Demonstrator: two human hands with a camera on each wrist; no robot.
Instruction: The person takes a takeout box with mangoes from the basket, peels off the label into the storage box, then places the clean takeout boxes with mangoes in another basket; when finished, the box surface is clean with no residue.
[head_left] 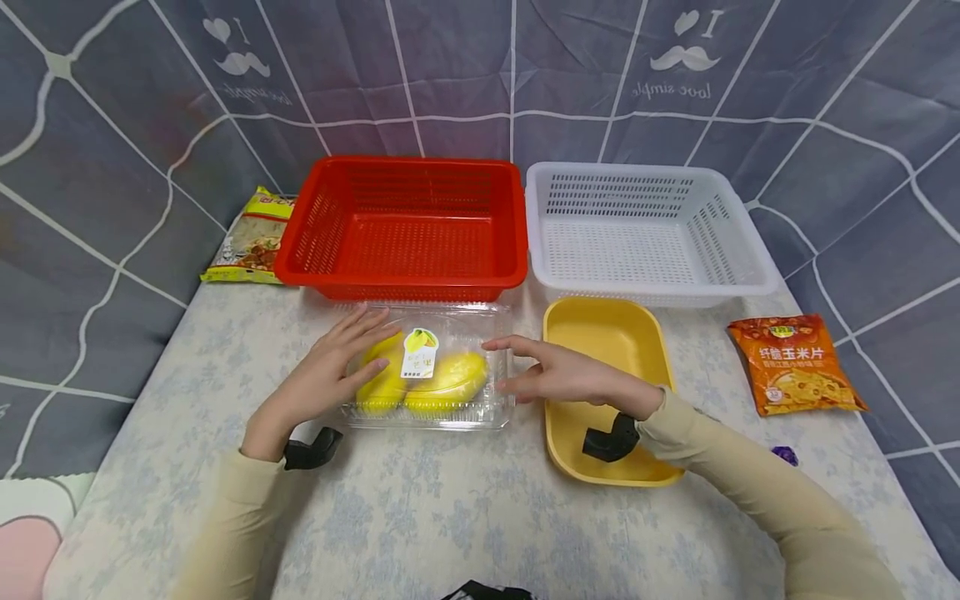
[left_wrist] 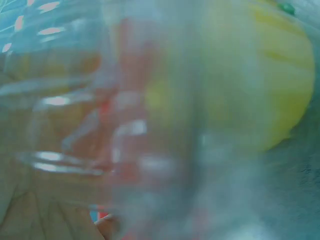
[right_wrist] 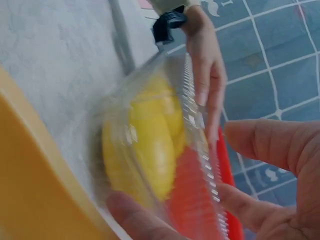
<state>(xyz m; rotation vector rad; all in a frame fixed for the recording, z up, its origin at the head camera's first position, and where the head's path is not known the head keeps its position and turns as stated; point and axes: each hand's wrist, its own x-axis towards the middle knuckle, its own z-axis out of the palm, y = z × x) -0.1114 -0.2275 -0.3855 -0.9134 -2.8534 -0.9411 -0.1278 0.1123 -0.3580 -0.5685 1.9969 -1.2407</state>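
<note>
A clear plastic clamshell box point(head_left: 468, 333) lies on the table in front of the red basket. Yellow fruits point(head_left: 457, 383), shaped like mangoes, show through its lid, which bears a white label point(head_left: 420, 354). My left hand point(head_left: 330, 375) lies over the box's left side with its fingers spread. At the right edge is my right hand point(head_left: 558, 371), its fingers extended toward the box. In the right wrist view, the thumb and fingers of that hand stand apart around the box's side. The left wrist view is blurred by the plastic, with one yellow fruit point(left_wrist: 285, 80) visible.
Behind stand a red basket point(head_left: 300, 271) and a white basket point(head_left: 645, 287). A yellow tray point(head_left: 558, 454) sits under my right forearm. An orange snack bag point(head_left: 795, 364) and a small purple object point(head_left: 784, 455) lie at right, a yellow-edged food packet point(head_left: 251, 237) at left.
</note>
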